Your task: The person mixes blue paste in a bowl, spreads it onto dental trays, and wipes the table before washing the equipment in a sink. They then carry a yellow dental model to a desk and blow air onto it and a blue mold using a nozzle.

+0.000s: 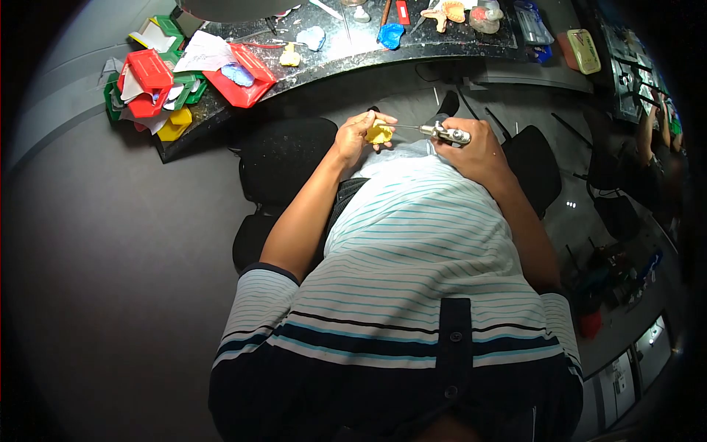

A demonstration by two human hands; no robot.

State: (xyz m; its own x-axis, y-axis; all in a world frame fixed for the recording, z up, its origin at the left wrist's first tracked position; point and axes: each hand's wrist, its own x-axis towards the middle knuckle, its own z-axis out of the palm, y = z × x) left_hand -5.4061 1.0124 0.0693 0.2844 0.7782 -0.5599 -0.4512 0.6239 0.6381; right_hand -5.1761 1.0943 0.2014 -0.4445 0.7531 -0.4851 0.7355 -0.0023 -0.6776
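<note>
I see a small yellow cast (380, 133), lumpy and pale at its edges, held up in front of the chest just below the counter's (442, 48) front edge. The left hand (356, 137) has it: the grip is closed on the cast, fingers curled over the top and thumb beneath, forearm bare and angled up from the lower left. The right hand (475, 147) is fisted round a metal handpiece (445, 133), the grip fully closed on its silver body, and the thin shaft runs leftward until its tip meets the cast (whether it truly touches or stops just short I cannot tell). Both wrists sit close above a white shirt (412, 258) with teal stripes and a dark band across the lower part. The counter is dark, glossy and curved. On its left end lie red trays (151, 77), green trays under them, a yellow one (175, 124) at the corner and loose white papers (202, 51). Further along I see a small yellow cast (289, 56), blue pieces (389, 34), an orange model (448, 11) and a clear box (532, 22). Below the counter are black seats (283, 151) on a grey floor (110, 280). At the far right edge another person's arm (648, 129) shows beside a dim bench.
</note>
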